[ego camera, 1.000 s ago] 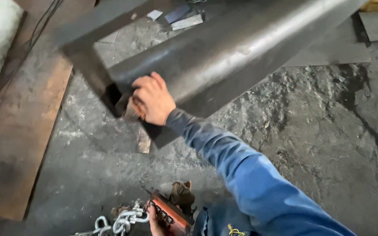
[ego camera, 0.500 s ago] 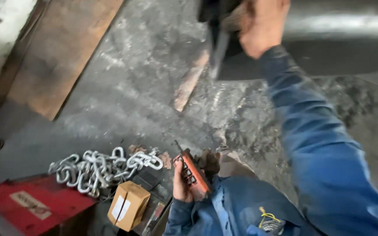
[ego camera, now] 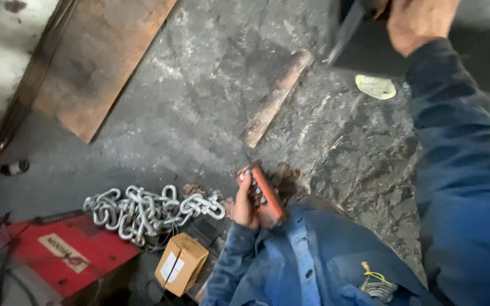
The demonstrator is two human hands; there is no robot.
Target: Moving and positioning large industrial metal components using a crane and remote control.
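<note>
Concrete floor [ego camera: 199, 113] | left fingers [ego camera: 244, 198] pinching orange remote [ego camera: 263, 195] | right fingers [ego camera: 421, 22] gripping steel beam [ego camera: 347, 25]

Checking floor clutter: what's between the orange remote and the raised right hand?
Head view: a rusty bar lies on the floor between orange remote and right hand.

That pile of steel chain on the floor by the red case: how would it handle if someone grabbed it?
The heap of bright steel link chain would likely hang floppy and shift, being loose jointed links. Probably heavy for its size: the links look thick and solid. Unlikely to roll; its tangled loops would more likely drag and snag near the small brown cardboard box.
</note>
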